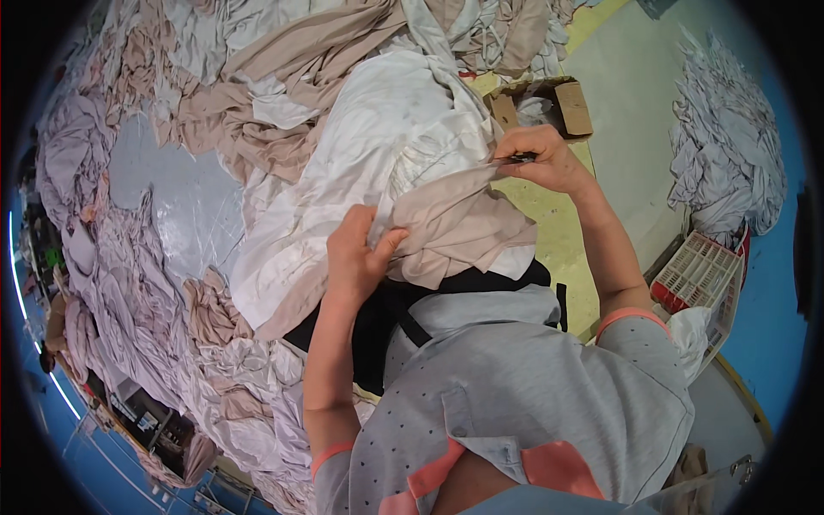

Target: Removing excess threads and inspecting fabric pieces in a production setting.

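Note:
Across my lap lies a beige and white cloth (pixel 455 219), its upper edge drawn taut between my hands. My left hand (pixel 359 253) is closed on the cloth near its left part, thumb on top. My right hand (pixel 545 160), higher and farther right, is closed on a small dark tool (pixel 519 158) that looks like thread snips. The cloth's edge reaches right up to this tool; whether the fingers also pinch it is hidden. A large white cloth (pixel 386 112) spreads beyond my lap and joins or overlaps the beige part.
Heaps of beige and white cloth (pixel 283 51) fill the far side, with lilac-grey cloth (pixel 129 266) on the left. An open cardboard box (pixel 573 107) stands beyond my right hand. At right are a plastic crate (pixel 699 270) and a grey cloth pile (pixel 725 137).

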Motion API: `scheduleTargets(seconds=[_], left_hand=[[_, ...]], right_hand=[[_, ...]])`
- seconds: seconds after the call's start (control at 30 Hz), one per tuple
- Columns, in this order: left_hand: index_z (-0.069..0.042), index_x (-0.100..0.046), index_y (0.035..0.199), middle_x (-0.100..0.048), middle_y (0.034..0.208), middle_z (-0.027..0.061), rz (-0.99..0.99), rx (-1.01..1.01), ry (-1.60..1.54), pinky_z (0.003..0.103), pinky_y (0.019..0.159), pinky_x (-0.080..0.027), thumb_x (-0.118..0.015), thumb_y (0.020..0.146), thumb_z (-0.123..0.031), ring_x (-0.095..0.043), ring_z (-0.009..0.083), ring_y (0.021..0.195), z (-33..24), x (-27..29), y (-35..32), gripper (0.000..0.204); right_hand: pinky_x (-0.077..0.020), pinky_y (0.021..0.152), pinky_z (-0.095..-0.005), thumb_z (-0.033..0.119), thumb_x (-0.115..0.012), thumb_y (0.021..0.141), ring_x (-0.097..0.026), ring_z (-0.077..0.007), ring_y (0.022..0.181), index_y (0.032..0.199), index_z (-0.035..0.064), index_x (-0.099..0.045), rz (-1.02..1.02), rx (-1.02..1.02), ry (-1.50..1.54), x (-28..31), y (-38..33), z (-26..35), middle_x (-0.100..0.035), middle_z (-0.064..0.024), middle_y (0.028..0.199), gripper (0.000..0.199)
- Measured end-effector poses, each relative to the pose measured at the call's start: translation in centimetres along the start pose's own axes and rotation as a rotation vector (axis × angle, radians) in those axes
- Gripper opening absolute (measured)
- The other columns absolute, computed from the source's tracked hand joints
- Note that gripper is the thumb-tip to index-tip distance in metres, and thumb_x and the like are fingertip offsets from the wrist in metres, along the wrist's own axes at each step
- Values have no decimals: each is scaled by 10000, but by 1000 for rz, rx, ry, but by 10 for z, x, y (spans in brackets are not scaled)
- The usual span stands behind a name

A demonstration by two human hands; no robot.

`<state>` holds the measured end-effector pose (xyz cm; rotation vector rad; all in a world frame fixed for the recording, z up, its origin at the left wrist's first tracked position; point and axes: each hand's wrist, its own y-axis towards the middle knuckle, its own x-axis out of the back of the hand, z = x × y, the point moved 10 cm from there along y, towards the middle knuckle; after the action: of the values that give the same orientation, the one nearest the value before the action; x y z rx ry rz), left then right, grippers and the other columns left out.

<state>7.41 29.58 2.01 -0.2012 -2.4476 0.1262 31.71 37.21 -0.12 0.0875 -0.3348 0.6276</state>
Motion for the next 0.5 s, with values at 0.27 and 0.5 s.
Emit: scheduleTargets(seconds=[0.27,0.5], left_hand=[[-51,-643,894,-572,751,95,-128,-284,58,322,511,-460,-724,727,-12,-582,239,594,-41,15,-21,189],[-85,-656,910,-583,772,77,-28,-292,52,315,503,-471,-681,695,56,-597,228,579,-36,5,-29,258]], right_hand=[[-448,663,-240,-17,-685,770,-579,-97,744,879,-1,-654,-88,-31,153,1,8,-16,-644,-21,825,114],[-383,562,-175,83,-699,818,-479,-15,645,941,11,-662,-574,-257,284,36,12,-69,-590,45,781,147]])
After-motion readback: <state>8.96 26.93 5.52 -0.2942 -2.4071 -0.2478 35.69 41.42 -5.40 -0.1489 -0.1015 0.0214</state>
